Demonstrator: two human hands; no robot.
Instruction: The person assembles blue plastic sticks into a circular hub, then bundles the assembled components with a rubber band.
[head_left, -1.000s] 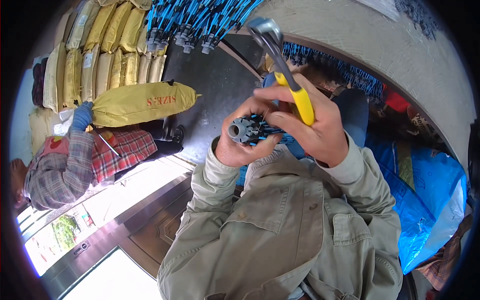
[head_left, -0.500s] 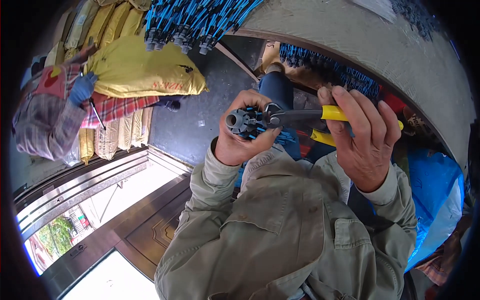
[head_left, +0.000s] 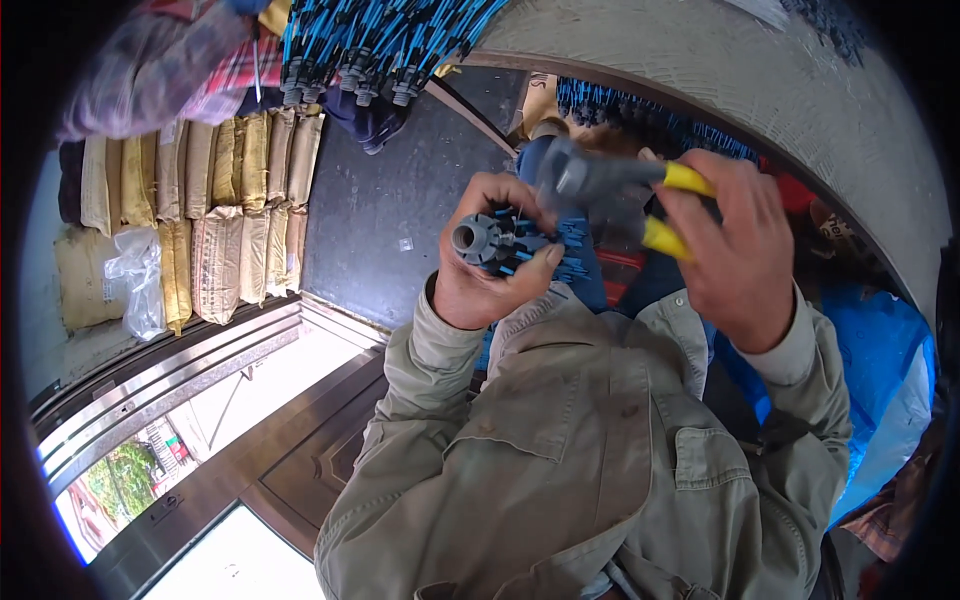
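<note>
My left hand [head_left: 470, 297] is wrapped round a grey ribbed plastic fitting [head_left: 480, 243] with a round hole at its end. Thin blue and black rods [head_left: 572, 255] stick out behind the fitting, between my thumb and fingers and over my lap. In my right hand [head_left: 742, 252] is a pair of pliers [head_left: 615, 182] with yellow handles, my fingers closed on the grips. The pliers are smeared by motion, and their head is above and right of the fitting, apart from it. Whether the jaws are apart cannot be made out.
Large bunches of blue and black rods [head_left: 385, 45] hang over the tabletop's left end [head_left: 620, 40]. More rods [head_left: 600, 103] lie beneath that table. Stacked sacks [head_left: 215, 262] stand at left, below a person in a plaid sleeve [head_left: 150, 75]. Blue sheeting [head_left: 875, 350] is at right.
The pliers have come off the fitting and swung up, and my right fingers have closed round the handles. My left hand has barely moved. The person at left has moved up-frame with the yellow sack.
</note>
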